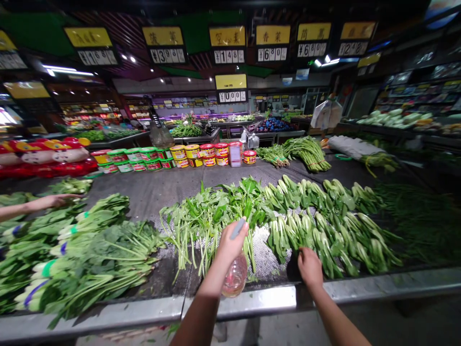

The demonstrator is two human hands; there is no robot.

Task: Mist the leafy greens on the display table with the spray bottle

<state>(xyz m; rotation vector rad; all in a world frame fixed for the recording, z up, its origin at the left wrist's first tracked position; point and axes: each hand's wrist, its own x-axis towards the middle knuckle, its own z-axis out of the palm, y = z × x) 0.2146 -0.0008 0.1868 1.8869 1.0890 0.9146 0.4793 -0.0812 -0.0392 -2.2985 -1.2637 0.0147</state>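
Note:
My left hand [232, 240] is wrapped round the neck of a clear spray bottle [236, 278] with a grey top. The bottle is above the front of the display, before a loose pile of leafy water spinach [216, 206]. My right hand [310, 266] has its fingers curled in at the near edge of the bok choy [324, 235]. Whether a leaf is between those fingers is hidden. The bok choy lies in two rows on a dark perforated mat [261, 245], white stems and green leaves showing, some of it shiny.
At the left, another person's hand [59, 200] reaches over banded greens [72, 230]. Loose spinach-like bunches [118, 254] overhang the metal front edge [144, 310]. Stacked tubs [187, 154] line the back beside green bundles [306, 151]. Price signs [228, 43] hang overhead.

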